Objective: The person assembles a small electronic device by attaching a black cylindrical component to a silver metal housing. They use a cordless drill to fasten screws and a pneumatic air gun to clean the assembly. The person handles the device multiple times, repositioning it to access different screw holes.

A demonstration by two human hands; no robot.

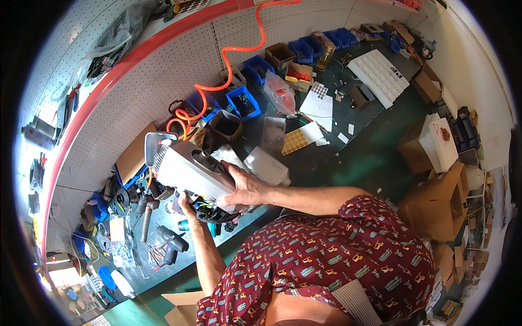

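Holding the white-and-grey housing at 9 o'clock in view, I have my right hand half-open, clamped over its 4 o'clock end, and my left hand curled against its 6 o'clock edge beside exposed wires.

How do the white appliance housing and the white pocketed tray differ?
The white appliance housing is held in the left hand and right hand; the white pocketed tray lies on the workbench. The housing is bulky, with exposed wires; the tray is flat and broad. Both are mostly white.
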